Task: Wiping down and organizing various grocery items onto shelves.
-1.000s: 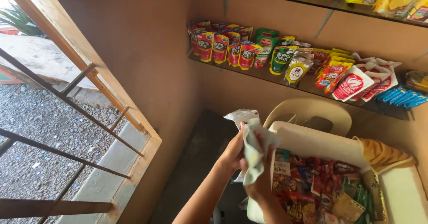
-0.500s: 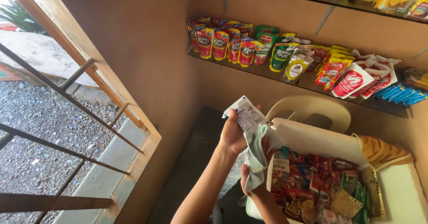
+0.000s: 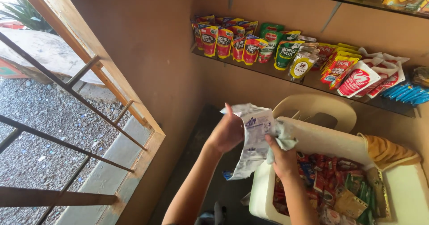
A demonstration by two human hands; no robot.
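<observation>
My left hand (image 3: 229, 133) pinched the upper edge of a silvery foil sachet (image 3: 255, 140), holding it upright above the white foam box (image 3: 263, 193). My right hand (image 3: 282, 159) was closed on a pale cloth (image 3: 282, 137), pressed against the sachet's face. Below lay packed snack packets (image 3: 339, 184); behind stood a beige plastic chair (image 3: 319, 111).
</observation>
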